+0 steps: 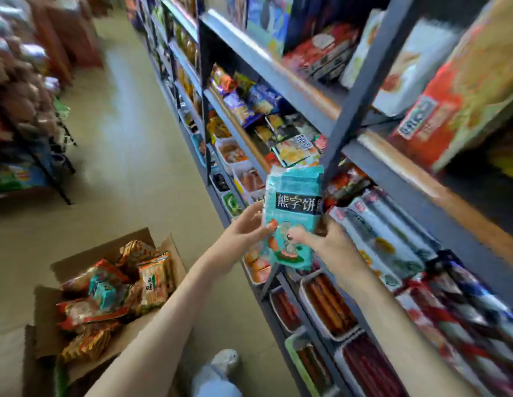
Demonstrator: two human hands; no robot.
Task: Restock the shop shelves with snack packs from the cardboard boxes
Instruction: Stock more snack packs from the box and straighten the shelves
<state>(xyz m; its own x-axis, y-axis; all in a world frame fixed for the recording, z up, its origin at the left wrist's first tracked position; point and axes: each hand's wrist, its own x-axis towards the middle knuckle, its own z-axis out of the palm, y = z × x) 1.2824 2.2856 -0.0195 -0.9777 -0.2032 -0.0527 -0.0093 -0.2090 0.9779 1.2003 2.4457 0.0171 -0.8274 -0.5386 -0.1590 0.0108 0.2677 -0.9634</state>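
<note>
Cardboard box (77, 285) of snacks sits on the floor at 8 o'clock. At centre, the right hand (332, 245) has its grip closed on the teal pack (295, 193), thumb across the front. The left hand (243, 229) touches its left edge; whether it pinches, I cannot tell. The pack stands upright, long axis 12-to-6, label facing the person. Best steadied two-handed and slid bottom-first onto the shelf (407, 179) at 2 o'clock.

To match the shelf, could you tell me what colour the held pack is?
The pack is teal with a black band; head view.
</note>
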